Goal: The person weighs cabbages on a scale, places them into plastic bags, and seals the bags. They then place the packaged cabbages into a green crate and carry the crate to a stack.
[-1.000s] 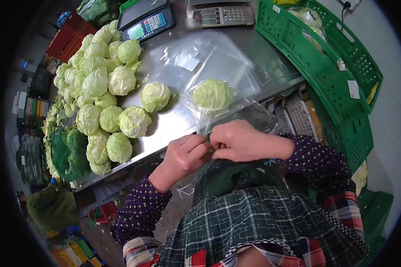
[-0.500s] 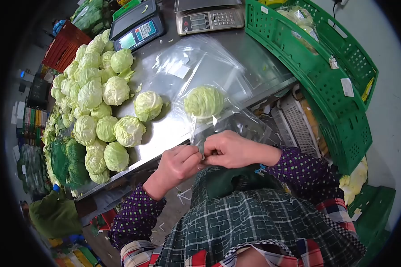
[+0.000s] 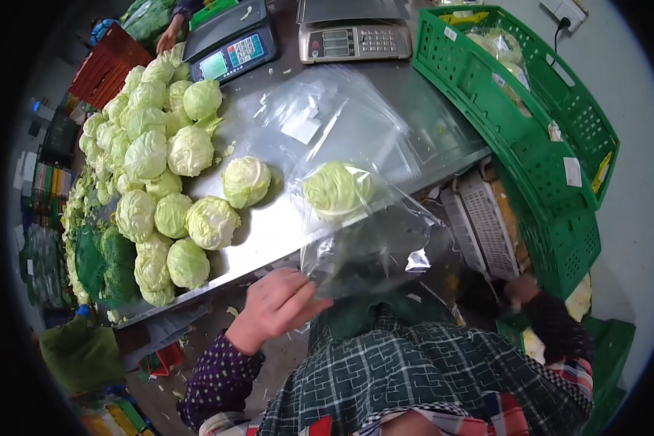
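A pale green cabbage (image 3: 336, 190) sits inside a clear plastic bag (image 3: 385, 251) at the table's near edge. The bag's open end hangs over the edge towards me. My left hand (image 3: 280, 304) is closed, its curled fingers at the bag's near left corner. Off to the right, below the table, my right hand (image 3: 522, 291) is dim and blurred, beside the green crates. Its fingers cannot be made out. Behind the bagged cabbage lies a stack of flat clear bags (image 3: 341, 109) with a small white paper (image 3: 300, 125) on it.
Many loose cabbages (image 3: 189, 151) are heaped on the left of the metal table (image 3: 258, 232). Two scales (image 3: 352, 42) stand at the back. Green crates (image 3: 501, 102) and a grey basket (image 3: 479, 225) are at the right. Another person's hand (image 3: 171, 33) reaches in at the far left.
My right hand has left the bag's mouth and moved far right and down. The bag's mouth has spread out wider. Another person's hand has appeared at the heap's far end.
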### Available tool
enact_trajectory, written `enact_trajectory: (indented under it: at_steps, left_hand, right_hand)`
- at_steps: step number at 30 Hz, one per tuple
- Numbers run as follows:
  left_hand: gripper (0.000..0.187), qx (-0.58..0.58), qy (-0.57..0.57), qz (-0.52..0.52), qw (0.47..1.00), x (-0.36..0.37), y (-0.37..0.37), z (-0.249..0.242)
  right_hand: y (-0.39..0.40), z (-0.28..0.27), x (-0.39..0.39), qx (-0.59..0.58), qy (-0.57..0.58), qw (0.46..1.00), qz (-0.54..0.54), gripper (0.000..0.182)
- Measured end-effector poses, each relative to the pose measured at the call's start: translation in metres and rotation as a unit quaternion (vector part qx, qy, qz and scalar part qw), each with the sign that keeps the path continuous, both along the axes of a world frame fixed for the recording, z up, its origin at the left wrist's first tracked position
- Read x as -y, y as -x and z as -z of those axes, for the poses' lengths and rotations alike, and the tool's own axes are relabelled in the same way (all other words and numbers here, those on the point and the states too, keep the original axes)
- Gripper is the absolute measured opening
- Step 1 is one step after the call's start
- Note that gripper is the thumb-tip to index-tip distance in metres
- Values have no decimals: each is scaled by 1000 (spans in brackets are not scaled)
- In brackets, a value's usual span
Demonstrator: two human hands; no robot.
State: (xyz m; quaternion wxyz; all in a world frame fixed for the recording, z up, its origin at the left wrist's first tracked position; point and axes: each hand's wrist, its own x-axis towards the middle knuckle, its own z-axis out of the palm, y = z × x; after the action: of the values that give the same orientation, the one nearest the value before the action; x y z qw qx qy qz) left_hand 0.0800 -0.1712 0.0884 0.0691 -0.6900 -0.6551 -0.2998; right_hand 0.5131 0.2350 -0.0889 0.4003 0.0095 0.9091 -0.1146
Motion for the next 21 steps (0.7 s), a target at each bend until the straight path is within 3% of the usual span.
enact_trajectory:
  at_steps: [2,3,4,5,6,7,9,10,12,13,14,15,16,17,19,20,21]
  left_hand:
    - [66,-3,-100,-77,992,11,10,1]
    - [89,-3,-77,-103,992,21,16,9]
    - [89,0,-69,-95,993,16,20,15]
    - [94,31,-17,-124,992,1,29,19]
    - [98,60,32,-154,986,-15,38,24]
    - [101,80,64,-124,987,-30,41,31]
    - [105,63,133,-64,987,-56,41,38]
    - [77,47,109,-52,992,-65,35,35]
    - [43,67,82,-1,994,-55,39,65]
    - [34,221,72,-103,967,-49,33,71]
    - [32,367,61,-201,906,-46,30,75]
    - [44,673,-13,-329,662,-55,34,86]
    - [49,711,-60,-357,602,-58,43,92]
    - [48,717,-69,-370,586,-60,46,94]
    - [48,726,-79,-381,567,-61,53,94]
    - [48,740,-76,-364,560,-60,56,94]
    - [48,753,-73,-345,555,-58,60,95]
  right_hand:
    - [30,4,17,-33,287,943,166,16]
    - [66,6,36,-153,158,950,223,18]
    - [117,-26,59,-220,117,900,357,16]
    - [153,-27,63,-258,33,907,331,31]
    - [192,-38,72,-372,84,846,373,48]
    - [225,-42,75,-369,203,796,435,66]
    - [282,-63,88,-441,279,780,345,69]
    - [303,-82,93,-523,204,804,198,55]
    - [324,-66,93,-507,313,790,148,30]
    - [325,-67,100,-354,432,749,357,7]
    - [329,-44,90,-277,566,604,488,7]
    - [325,-23,82,-220,617,525,543,8]
    - [325,-20,79,-157,659,441,589,9]
    - [323,-18,77,-156,657,444,588,9]
    - [320,-18,79,-190,537,566,596,17]
    - [325,-30,80,-186,533,570,597,17]
    - [333,-44,82,-261,526,591,553,34]
